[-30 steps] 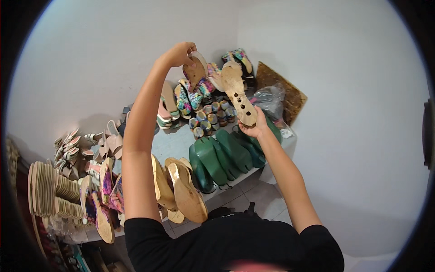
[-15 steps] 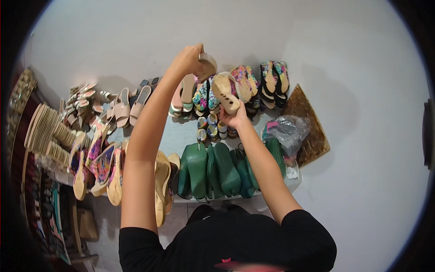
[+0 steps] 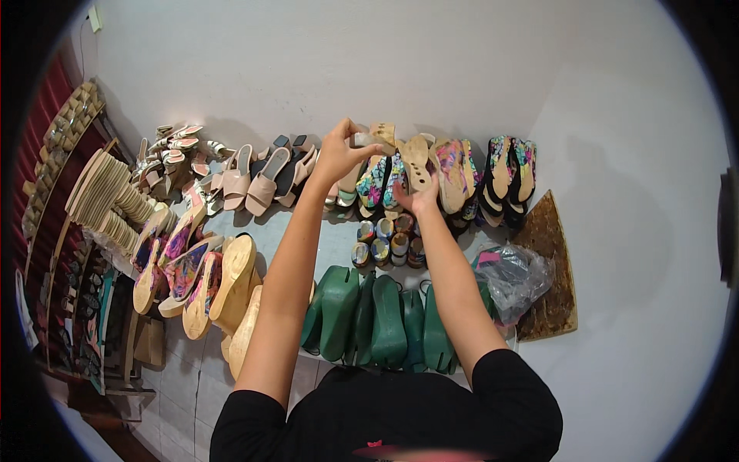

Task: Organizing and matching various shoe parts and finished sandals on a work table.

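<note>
Above the far row of shoes, my left hand (image 3: 344, 152) has its thumb and fingers closed about a light wooden sandal (image 3: 382, 134) with a pale band, partly hidden by the fingers. Just to the right, my right hand (image 3: 419, 198) grips a tan wooden sole (image 3: 417, 163) from below; several dark holes show in it. Floral wedge sandals (image 3: 453, 175) stand directly beside that sole. Other floral sandals (image 3: 372, 185) sit between and behind my two hands.
Green shoe lasts (image 3: 389, 319) line the table's near edge. Small patterned rolls (image 3: 381, 250) stand mid-table. Beige slides (image 3: 267, 181) and stacked soles (image 3: 108, 192) are at left. A clear plastic bag (image 3: 512, 281) lies by a brown board (image 3: 550, 269) at right.
The view has shifted, so the table appears lower and further right. My left hand has come down with the sandal, nearer the sole in my right hand.
</note>
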Demonstrator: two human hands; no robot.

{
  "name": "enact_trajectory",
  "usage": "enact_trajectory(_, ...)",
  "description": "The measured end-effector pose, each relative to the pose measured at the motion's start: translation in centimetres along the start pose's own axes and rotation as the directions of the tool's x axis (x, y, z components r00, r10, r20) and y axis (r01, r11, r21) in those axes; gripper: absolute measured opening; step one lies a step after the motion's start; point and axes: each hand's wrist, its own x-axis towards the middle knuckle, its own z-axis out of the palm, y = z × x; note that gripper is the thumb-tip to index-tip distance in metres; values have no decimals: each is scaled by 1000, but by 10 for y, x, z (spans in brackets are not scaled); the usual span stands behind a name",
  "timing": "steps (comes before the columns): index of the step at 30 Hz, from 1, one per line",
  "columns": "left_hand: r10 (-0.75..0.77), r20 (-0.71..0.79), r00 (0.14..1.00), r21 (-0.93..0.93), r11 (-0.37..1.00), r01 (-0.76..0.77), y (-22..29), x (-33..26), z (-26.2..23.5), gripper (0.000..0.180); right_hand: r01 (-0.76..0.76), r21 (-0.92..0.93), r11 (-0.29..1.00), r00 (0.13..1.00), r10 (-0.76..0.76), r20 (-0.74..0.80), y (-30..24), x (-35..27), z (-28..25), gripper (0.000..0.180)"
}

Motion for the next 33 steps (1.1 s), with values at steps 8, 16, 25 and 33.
enact_trajectory(8, 67, -36, 997, 2, 998, -67, -18, 12, 26, 35, -40, -456, 889, 998, 16, -58, -3, 16, -18, 67)
enact_trajectory(16, -10, -30, 1000, -371, 928, -2, -27, 9, 75, 33, 83, -670, 738, 978, 68, 196, -7, -31, -12, 46)
enact_trajectory(25, -418, 56, 907, -846, 462, 265, -78, -53, 162, 33, 495, -639, 589, 869, -315, 382, -32, -41, 43, 48)
enact_trajectory(33, -266, 219, 939, -533, 773, 343, -106, -67, 160, 33, 74, -918, -390, 708, -628, 324, -23, -50, 70, 103)
